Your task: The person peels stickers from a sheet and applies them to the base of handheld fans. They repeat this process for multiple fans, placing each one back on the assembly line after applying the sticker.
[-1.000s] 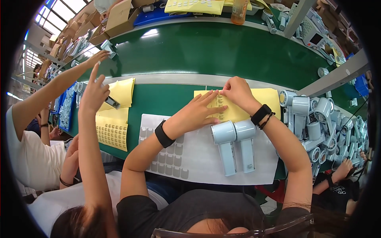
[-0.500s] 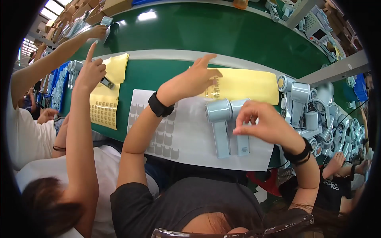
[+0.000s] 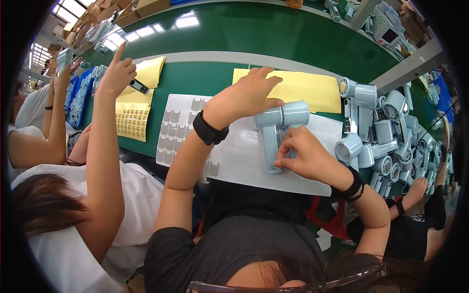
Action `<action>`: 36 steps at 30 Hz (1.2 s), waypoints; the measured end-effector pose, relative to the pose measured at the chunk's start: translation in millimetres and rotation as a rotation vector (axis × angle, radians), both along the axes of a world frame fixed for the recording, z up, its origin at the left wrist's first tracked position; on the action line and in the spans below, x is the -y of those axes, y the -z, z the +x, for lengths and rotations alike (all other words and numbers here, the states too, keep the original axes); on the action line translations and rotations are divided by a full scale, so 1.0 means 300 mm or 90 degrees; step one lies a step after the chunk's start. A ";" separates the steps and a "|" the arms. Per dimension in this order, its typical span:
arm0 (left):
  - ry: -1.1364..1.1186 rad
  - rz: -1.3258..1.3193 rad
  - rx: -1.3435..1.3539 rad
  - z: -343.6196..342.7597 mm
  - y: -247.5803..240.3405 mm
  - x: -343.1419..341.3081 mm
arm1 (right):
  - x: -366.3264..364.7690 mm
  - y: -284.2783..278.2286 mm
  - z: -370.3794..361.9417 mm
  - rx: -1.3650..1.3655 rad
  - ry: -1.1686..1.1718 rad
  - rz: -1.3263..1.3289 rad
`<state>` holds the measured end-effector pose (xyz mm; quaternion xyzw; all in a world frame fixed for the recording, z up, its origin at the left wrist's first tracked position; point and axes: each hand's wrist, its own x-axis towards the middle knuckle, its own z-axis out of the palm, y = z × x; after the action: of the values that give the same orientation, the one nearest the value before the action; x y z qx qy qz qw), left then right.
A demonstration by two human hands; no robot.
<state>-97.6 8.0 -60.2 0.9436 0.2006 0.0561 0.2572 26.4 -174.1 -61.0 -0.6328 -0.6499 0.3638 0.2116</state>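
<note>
Two pale blue handheld fans lie side by side on a white sheet [image 3: 234,168] with rows of grey stickers at its left. The left fan [image 3: 269,146] has its handle toward me. My right hand [image 3: 305,154] covers most of the handle of the right fan [image 3: 295,113]. Its thumb and finger are pinched at the lower end of the left fan's handle; whatever sits between them is too small to make out. My left hand [image 3: 244,100] hovers open over the sheet and the edge of a yellow sheet [image 3: 312,93], its thumb close to the left fan's head.
A heap of pale blue fans [image 3: 386,132] stands close on the right. Left are more yellow sheets [image 3: 132,119] with a dark cylindrical object [image 3: 139,87] on them, beneath a co-worker's raised hand [image 3: 117,73]. A metal post [image 3: 410,71] slants in at the right.
My right hand has moved left to the end of the left fan's handle. My left hand has shifted slightly right. A co-worker's arm at far left has drawn back from the far table.
</note>
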 end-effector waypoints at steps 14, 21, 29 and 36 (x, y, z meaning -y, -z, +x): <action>0.062 -0.060 -0.135 0.032 -0.028 0.038 | 0.116 0.074 -0.094 0.265 -0.079 0.371; 0.004 0.072 -0.062 -0.007 -0.066 0.103 | -0.155 -0.045 0.241 0.096 0.327 0.262; -0.038 0.156 0.182 -0.095 -0.302 0.162 | -0.348 0.251 0.417 0.340 0.286 0.151; 0.000 0.238 0.370 -0.198 -0.417 0.278 | -0.227 -0.031 0.194 0.267 0.350 0.323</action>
<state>-157.1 -75.3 64.9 0.9190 0.1051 0.3584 0.1262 84.5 -106.0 -51.9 -0.7705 -0.5551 -0.0138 0.3130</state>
